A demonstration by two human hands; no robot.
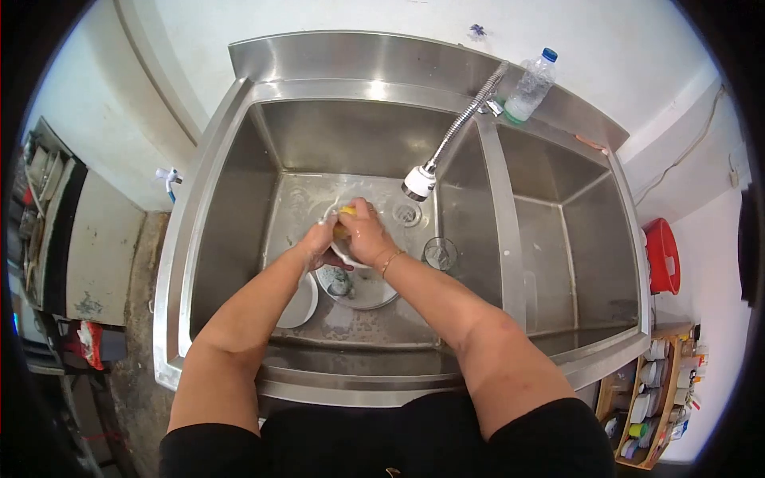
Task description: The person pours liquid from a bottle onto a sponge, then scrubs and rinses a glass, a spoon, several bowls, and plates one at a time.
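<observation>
Over the left basin of a steel sink point(466, 199), my left hand point(319, 239) is closed around the edge of a white bowl point(351, 260). My right hand point(368, 237) is closed on a yellow sponge point(348, 210) and presses it to the bowl's inside. Both hands look wet, with some suds. Beneath them a round plate point(376, 296) lies on the basin floor, with a dark greenish lump, perhaps a scouring pad point(335, 279), on it. A white plate point(300, 306) is partly hidden by my left forearm. Right of my wrist stands a clear glass point(440, 253).
A flexible faucet point(420, 183) with a white head hangs over the basin, near the drain point(406, 213). On the back ledge stands a plastic bottle point(531, 88) with a blue cap. At right are a second basin point(550, 255), a red basin point(661, 256) and a dish shelf point(649, 398).
</observation>
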